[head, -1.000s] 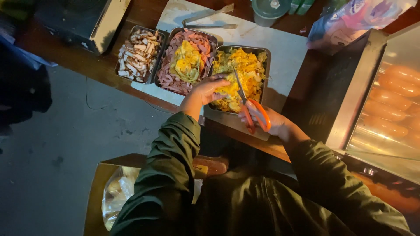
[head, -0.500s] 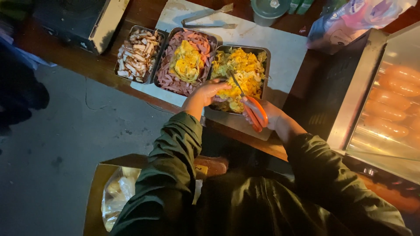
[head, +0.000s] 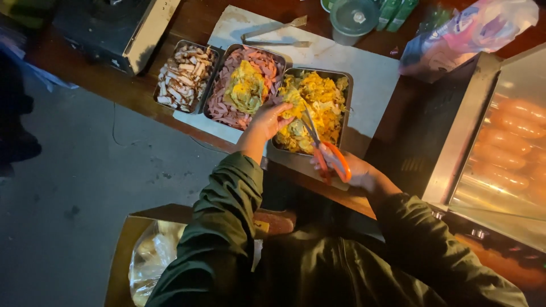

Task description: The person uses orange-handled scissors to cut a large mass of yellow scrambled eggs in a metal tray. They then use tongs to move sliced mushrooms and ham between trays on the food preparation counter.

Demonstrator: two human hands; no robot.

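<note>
Three metal trays sit in a row on a white board (head: 369,74). The right tray (head: 346,99) holds yellow and green egg-like food (head: 321,99). My left hand (head: 267,120) pinches a piece of that food at the tray's left edge. My right hand (head: 350,170) grips scissors with orange handles (head: 324,148), blades pointing into the right tray next to the held piece. The middle tray (head: 224,59) carries pink sliced meat topped with a yellow-green pile. The left tray (head: 185,77) holds pale chopped pieces.
Metal tongs (head: 276,34) and a grey lid (head: 352,17) lie at the back of the board. A glass warmer with sausages (head: 506,136) stands at right, a plastic bag (head: 460,34) behind it. A cardboard box with a bag (head: 142,256) sits below.
My left hand has shifted up and left along the right tray's edge, lifting a piece of food. The scissors have swung up so their blades reach deeper into the tray.
</note>
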